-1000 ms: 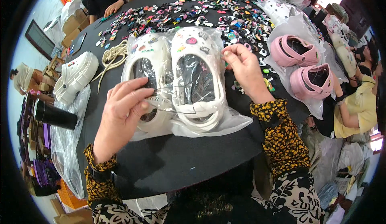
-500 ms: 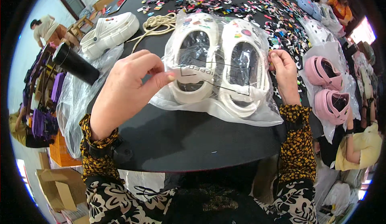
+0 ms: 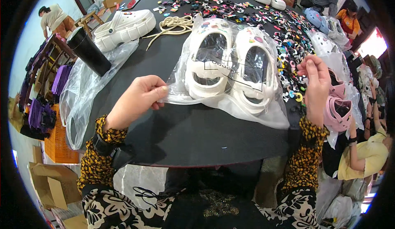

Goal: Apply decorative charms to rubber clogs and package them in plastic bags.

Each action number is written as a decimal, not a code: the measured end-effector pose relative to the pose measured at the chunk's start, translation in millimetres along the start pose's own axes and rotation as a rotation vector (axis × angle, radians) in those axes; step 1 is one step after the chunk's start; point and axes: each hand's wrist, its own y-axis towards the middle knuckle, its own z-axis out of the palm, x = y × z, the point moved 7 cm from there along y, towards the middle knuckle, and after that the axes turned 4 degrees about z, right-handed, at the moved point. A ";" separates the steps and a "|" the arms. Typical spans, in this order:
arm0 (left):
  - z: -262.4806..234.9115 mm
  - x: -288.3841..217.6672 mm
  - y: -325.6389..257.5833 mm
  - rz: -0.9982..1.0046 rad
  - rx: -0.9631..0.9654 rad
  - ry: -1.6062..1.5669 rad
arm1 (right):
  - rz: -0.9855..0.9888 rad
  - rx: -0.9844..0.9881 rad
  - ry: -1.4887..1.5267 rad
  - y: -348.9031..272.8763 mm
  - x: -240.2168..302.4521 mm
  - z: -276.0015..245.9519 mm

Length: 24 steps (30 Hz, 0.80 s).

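Note:
A pair of white clogs [image 3: 211,88] with colourful charms lies inside a clear plastic bag [image 3: 263,121] on the black table. My left hand [image 3: 142,94] pinches the bag's near left corner between thumb and fingers, and the plastic stretches from there to the shoes. To the right of the bag, my right hand [image 3: 316,81] is raised over loose charms, apart from the bag. Its fingers are bent in toward the thumb; whatever they may hold is too small to make out.
Many small charms [image 3: 242,13] cover the table's far and right parts. At left are a white clog [image 3: 123,28], a beige cord [image 3: 175,25], a black tumbler [image 3: 88,51] and loose plastic [image 3: 88,93]. Pink clogs [image 3: 338,113] stand at right, near a person in yellow [image 3: 362,157].
My left hand has moved down and taken hold of the bag's near left corner. My right hand has moved right, away from the bag's right edge. The view has shifted slightly.

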 end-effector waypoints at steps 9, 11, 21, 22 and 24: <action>-6.9 -10.8 -27.8 -0.005 -0.108 -0.287 | -0.285 0.360 -0.545 -78.7 89.7 51.1; -6.5 -13.9 -32.7 0.016 -0.119 -0.283 | -0.416 0.453 -0.622 -92.5 91.3 65.0; -9.1 -8.0 -32.6 0.018 -0.239 -0.231 | -0.351 0.444 -0.822 -112.0 61.3 14.2; -11.1 -5.4 -30.8 0.010 -0.240 -0.223 | -0.316 0.416 -0.794 -109.9 54.0 5.9; -15.1 2.2 -29.7 -0.010 -0.285 -0.209 | -0.276 0.375 -0.776 -110.8 48.5 -7.5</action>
